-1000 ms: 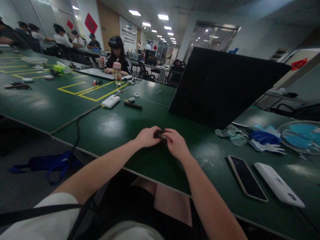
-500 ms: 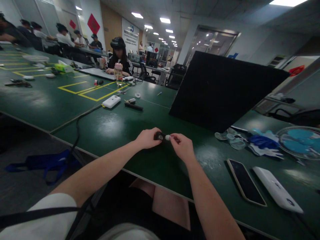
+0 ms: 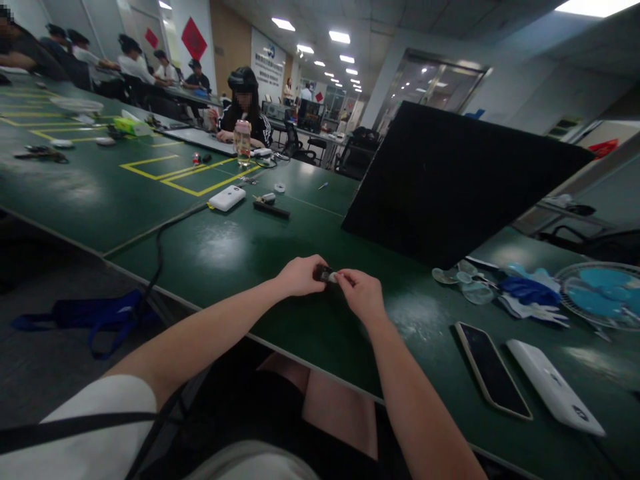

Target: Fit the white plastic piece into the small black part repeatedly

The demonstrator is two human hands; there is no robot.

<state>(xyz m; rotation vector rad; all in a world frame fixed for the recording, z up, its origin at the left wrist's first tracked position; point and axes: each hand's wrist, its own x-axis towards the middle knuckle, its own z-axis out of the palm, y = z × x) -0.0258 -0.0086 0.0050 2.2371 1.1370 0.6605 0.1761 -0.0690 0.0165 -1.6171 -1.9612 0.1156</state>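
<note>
Two bare hands work close together but apart: the left hand (image 3: pixel 303 277) curls its fingers around a small dark part, while the right hand (image 3: pixel 363 293) pinches a pale piece between thumb and fingertips. From where I stand, both hands are over a long green table (image 3: pixel 300 340), just in from its near edge. Beyond the right hand, a broad black panel (image 3: pixel 450 193) leans at a slant. Well to the right of that hand is a blue-bladed fan (image 3: pixel 603 293), with blue and white gloves (image 3: pixel 535 293) between the two. Nearer the right hand on the same side lie a white slab-like device (image 3: pixel 555 387) and, beside it, a dark-screened phone (image 3: pixel 493 370). Past the left hand, farther across the table, are a white box (image 3: pixel 227 198) and a black bar (image 3: pixel 271 210). The dark part (image 3: pixel 321 272) sits between the hands, at the left fingertips. Smallest of all, the pale piece (image 3: pixel 333 277) meets its right end; whether they are joined, I cannot tell.
</note>
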